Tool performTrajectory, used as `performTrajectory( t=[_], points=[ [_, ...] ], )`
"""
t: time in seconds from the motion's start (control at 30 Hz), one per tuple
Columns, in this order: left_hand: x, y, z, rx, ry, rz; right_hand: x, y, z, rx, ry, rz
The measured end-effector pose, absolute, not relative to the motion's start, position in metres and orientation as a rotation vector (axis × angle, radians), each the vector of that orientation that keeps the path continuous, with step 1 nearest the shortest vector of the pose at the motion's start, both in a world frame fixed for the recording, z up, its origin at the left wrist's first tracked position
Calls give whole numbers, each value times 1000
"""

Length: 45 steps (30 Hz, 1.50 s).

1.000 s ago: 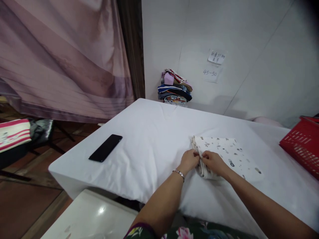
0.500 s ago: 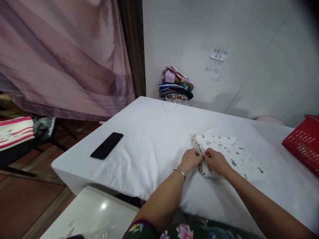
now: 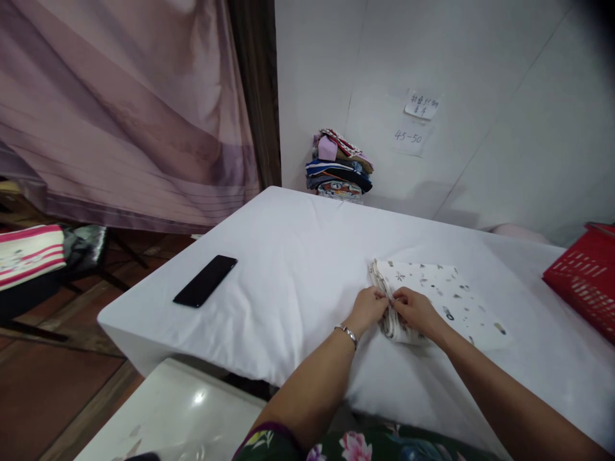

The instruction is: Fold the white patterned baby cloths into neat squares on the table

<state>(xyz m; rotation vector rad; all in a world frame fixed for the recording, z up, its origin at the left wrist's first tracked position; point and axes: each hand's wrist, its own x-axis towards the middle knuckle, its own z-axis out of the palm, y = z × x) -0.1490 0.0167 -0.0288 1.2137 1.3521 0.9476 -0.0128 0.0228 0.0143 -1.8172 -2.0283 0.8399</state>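
Note:
A folded white cloth (image 3: 456, 298) with small dark and brown prints lies flat on the right half of the white-covered table (image 3: 307, 256). Its left edge shows several stacked layers. My left hand (image 3: 369, 307), with a bracelet at the wrist, pinches those layers from the left. Close beside it, my right hand (image 3: 416, 310) rests over the cloth, its thumb and fingers closed on the same edge. The fingertips of both hands nearly meet, and the bit of cloth between them is partly hidden.
A black phone (image 3: 205, 281) lies on the table's left side. Folded clothes (image 3: 339, 168) are stacked against the wall at the far edge. A red basket (image 3: 583, 278) stands at the right. A white stool or bench top (image 3: 177, 410) is at the near left, below table height.
Almost nothing differs. Both hands stay at the cloth's left edge, with only a very slight shift of the fingers to the left.

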Motion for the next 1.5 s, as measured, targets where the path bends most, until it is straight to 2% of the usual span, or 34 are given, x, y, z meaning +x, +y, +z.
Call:
performTrajectory(
  t=[0.2,0.43,0.5,0.67,0.8,1.0,1.27,1.5],
  points=[
    [-151,17,-22,1085,1187,901,-10,21,12,-1756,-1877,1073],
    [-152,16,-26,1384,1305,810,-6,25,15,-1704,-1847,1222],
    [-151,14,-26,1505,1380,808,-3,34,17,-1687,-1931,1093],
    [-149,4,-18,1643,1482,716,-2,76,14,-1368,-2233,452],
    [-147,0,-13,1727,1526,642,-9,107,-3,-1294,-2480,198],
    [-150,2,-17,1860,1415,685,-12,119,-29,-1503,-2569,164],
    [-156,-3,-4,2031,1179,518,-14,123,-17,-1584,-2556,301],
    [-159,-2,-4,2051,1110,422,-21,123,-24,-1585,-2556,210]
  ],
)
